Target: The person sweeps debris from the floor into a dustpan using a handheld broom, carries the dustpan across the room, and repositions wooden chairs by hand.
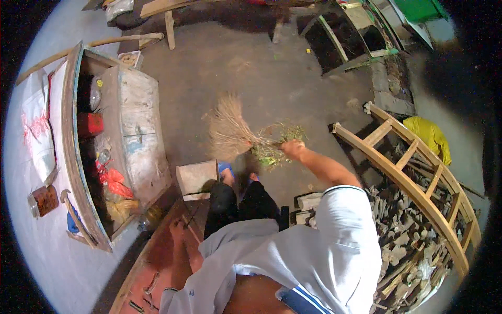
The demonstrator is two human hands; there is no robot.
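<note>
My right hand (293, 150) is closed around the bound end of a twig broom (231, 129), whose spread bristles rest on the floor in front of my feet. A heap of green and dry plant stems (270, 157) lies beside the broom and under my right hand. At the lower left, my left hand (178, 228) is near a thin stick, in shadow; its grip is unclear. A box-like scoop or container (197, 178) stands just left of my feet, between my left hand and the broom.
An old wooden cabinet (141, 106) with bags and jars stands left. A wooden ladder (400, 172) leans over piled firewood (408, 235) at right, near a yellow sack (429, 135). A wooden frame (333, 39) stands at the upper right. A red surface (157, 271) is at the lower left.
</note>
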